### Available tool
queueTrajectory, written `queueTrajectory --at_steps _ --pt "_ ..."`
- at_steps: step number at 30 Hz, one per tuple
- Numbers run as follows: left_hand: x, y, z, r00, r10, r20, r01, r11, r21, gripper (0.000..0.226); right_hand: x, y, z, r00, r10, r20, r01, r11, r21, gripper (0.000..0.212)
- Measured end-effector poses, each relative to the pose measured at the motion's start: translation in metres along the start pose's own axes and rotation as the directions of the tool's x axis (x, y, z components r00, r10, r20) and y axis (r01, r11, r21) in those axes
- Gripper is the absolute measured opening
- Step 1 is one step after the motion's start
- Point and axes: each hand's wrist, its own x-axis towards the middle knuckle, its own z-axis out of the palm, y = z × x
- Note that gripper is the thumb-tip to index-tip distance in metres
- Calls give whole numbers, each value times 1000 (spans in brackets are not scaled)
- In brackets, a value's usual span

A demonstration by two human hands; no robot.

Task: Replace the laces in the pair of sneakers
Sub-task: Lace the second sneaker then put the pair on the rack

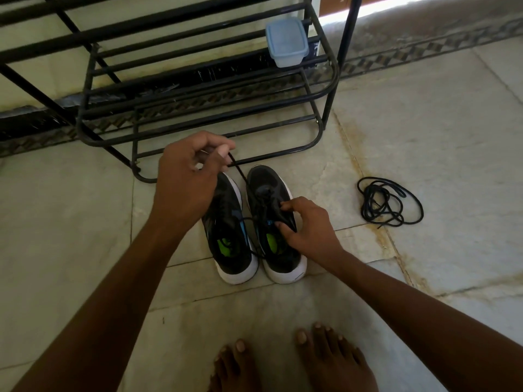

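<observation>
- Left hand [190, 176] pinched a black lace [240, 173] taut, raised above the toe of the left black white-soled sneaker [230, 236].
- Both sneakers stood side by side, toes toward the black metal rack [198, 89], heels toward the person.
- Right hand [307, 224] gripped the right sneaker [273, 222] at its eyelets.
- Coiled black spare lace [389, 203] lay on the floor, well apart to the right.

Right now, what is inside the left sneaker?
The left sneaker shows a green insole patch and a strand of black lace crossing its opening. Its toe is covered by the left hand.
</observation>
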Motion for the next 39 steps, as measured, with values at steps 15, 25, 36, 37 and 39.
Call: queueTrajectory --at_steps 15,25,36,37,39 --pt "3 -34 5 999 2 52 -8 994 110 14 82 -85 -53 983 19 183 -154 631 760 19" --pt "-13 -71 22 969 -244 43 214 911 352 14 90 -46 -57 987 150 -50 -111 880 461 12" --pt "-15 -55 64 897 -390 207 431 876 -217 8 25 -21 -21 974 224 -30 -226 968 -106 23" --pt "-17 -56 69 896 -389 214 434 871 -231 5 21 -21 -18 977 214 -1 -213 972 -94 20" --pt "-18 -58 77 894 -388 223 434 872 -226 3 15 -24 -14 985 166 51 -161 983 -94 19"
